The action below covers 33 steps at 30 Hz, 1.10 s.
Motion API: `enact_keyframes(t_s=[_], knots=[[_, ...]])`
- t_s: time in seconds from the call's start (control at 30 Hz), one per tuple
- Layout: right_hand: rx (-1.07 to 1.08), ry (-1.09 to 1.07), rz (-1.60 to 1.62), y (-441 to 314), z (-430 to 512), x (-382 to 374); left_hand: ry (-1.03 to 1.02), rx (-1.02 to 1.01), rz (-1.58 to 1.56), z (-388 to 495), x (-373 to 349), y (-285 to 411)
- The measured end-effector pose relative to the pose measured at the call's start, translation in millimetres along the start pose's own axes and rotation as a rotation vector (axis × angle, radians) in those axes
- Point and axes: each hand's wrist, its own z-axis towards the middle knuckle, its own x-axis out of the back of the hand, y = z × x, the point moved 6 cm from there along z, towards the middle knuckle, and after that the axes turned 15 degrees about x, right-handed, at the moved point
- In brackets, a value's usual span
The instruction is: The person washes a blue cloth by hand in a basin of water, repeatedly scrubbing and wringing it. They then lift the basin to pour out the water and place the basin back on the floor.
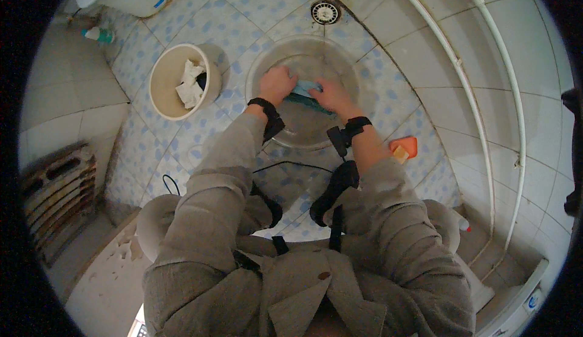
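Observation:
A round translucent basin (309,134) stands on the tiled floor in front of me, with what looks like water in it. Inside it, my left hand (277,84) and my right hand (334,95) grip a light blue cloth (304,87) stretched between them. A darker teal part (307,102) hangs just below, and I cannot tell whether it belongs to the same cloth. Both hands are slightly blurred, and the fingertips are partly hidden by the cloth. Black straps circle both wrists.
Left of the basin is a cream bucket (155,86) holding white crumpled paper or cloth. An orange soap dish (408,145) with a yellowish soap bar (401,155) lies at right. A floor drain (325,12) sits beyond the basin. White pipes (460,63) run along the right wall.

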Motion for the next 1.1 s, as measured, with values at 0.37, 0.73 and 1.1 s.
enact_keyframes(t_s=[0.37, 0.73, 1.1], knots=[[0.051, -0.094, -0.573, -7.8, -25.9, -52.6, -0.056, -0.454, 0.356, -72.2, -66.3, 17.0], [-0.071, -0.122, 0.045, 33.9, 13.4, -17.5, 0.068, -0.295, 0.165, -65.3, -45.0, 8.6], [-0.024, -0.463, 0.501, -42.8, 3.8, 96.7, -0.371, -0.251, -0.519, -30.2, 41.6, 24.4]])
